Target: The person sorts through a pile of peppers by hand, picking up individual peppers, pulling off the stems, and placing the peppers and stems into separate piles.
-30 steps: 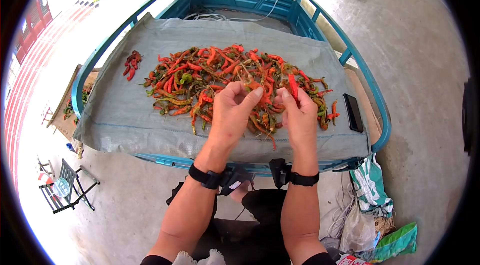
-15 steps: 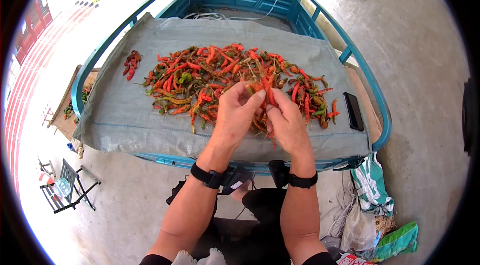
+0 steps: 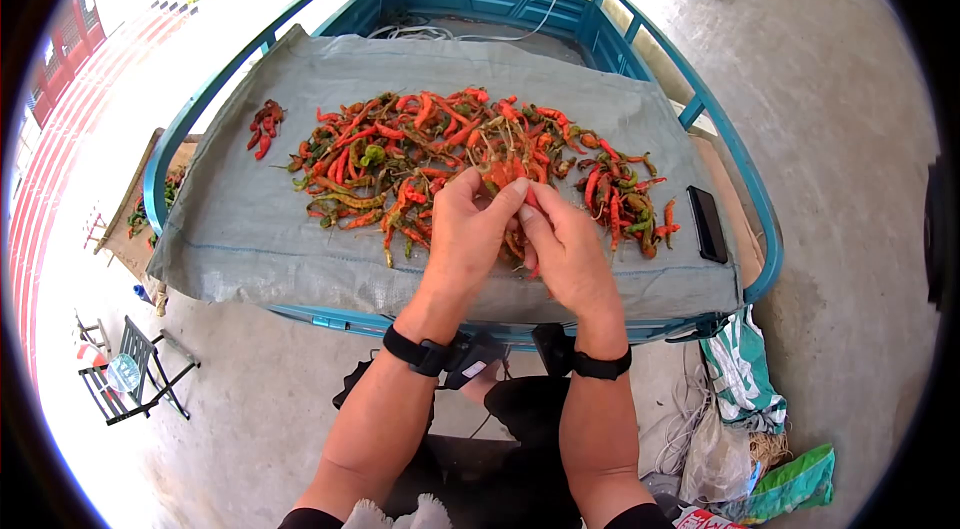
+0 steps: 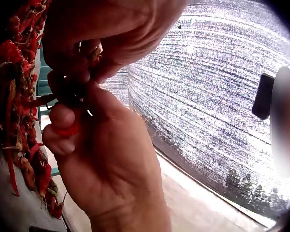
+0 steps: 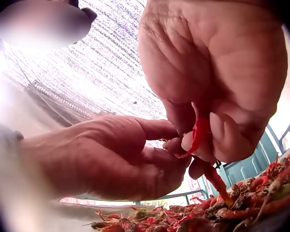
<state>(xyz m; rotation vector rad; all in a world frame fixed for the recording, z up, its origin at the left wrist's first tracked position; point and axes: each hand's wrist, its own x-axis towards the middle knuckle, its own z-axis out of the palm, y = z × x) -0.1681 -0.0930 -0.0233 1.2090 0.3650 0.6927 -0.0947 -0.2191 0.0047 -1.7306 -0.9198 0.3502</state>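
Note:
Over the near side of a pile of red, orange and green chili peppers (image 3: 350,164), both hands meet. My left hand (image 3: 470,227) pinches a bunch of chili peppers (image 3: 503,170), their dry stems standing up from the fingers. Right against its fingertips, my right hand (image 3: 572,254) grips a red chili pepper (image 5: 199,135) in its curled fingers. In the left wrist view a bit of that red chili shows between the right hand's fingers; the left hand's grip is mostly in shadow.
A grey woven sheet (image 3: 240,219) lies under the peppers on a blue-green cart with side rails (image 3: 735,154). A small separate heap of dark red chilies (image 3: 265,129) sits at left, a black phone (image 3: 707,224) at right. A folding stool (image 3: 140,369) and sacks (image 3: 745,369) stand on the floor.
My right hand, holding a red chili, has come left from the pile's right side to meet my left hand. The left hand has stayed nearly in place with its bunch.

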